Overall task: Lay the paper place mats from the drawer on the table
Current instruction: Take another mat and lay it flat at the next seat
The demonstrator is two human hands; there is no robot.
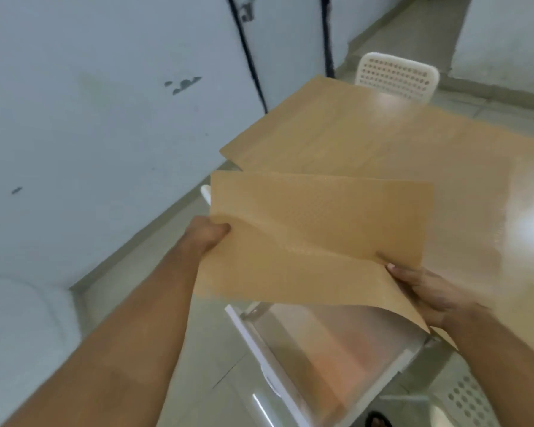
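Wooden table [383, 143], 1 paper mat [315, 235] between 2 hands: left hand [208, 234], right hand [429, 291].

The table [398, 143] surface ahead lies bare and open to approach. The held place mat [315, 235] screens its near edge. The open drawer [330, 343] projects below; a white chair [396, 77] stands beyond.

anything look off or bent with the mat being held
The mat held by the left hand and right hand is rippled across its middle, and its near right corner droops over the open drawer.
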